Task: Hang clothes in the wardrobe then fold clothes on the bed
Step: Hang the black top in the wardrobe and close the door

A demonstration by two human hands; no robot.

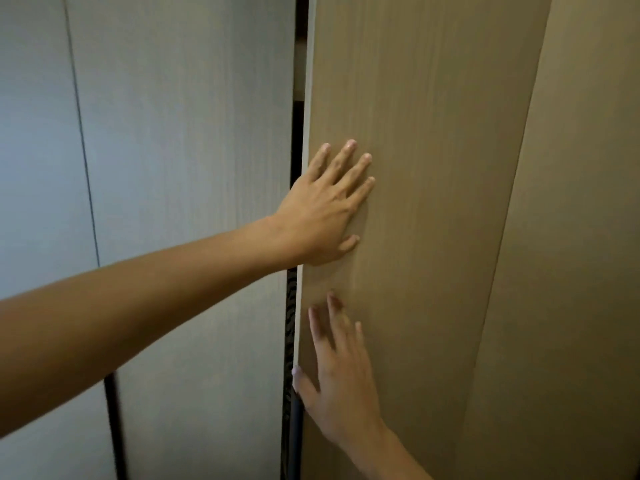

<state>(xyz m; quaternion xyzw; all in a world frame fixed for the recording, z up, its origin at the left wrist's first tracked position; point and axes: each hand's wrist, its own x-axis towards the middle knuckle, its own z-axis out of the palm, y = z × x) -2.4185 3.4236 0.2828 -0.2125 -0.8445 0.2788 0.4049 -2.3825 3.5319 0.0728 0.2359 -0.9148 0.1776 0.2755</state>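
A tall tan wardrobe door (433, 116) fills the middle and right of the head view, standing slightly ajar. My left hand (325, 206) lies flat against it near its left edge, fingers straight and spread. Lower down, my right hand (341, 372) is also flat on the door, blurred, with its thumb at the door's edge. A narrow dark gap (294, 202) runs between this door and the grey door (180, 168) to the left. A striped dark fabric (289, 323) shows through the gap low down. No other clothes are in view.
Another grey panel (34, 150) stands at far left, with a dark vertical strip (114, 427) low between the grey panels. A further tan panel (581, 237) stands at far right. The wardrobe fronts fill the whole view at close range.
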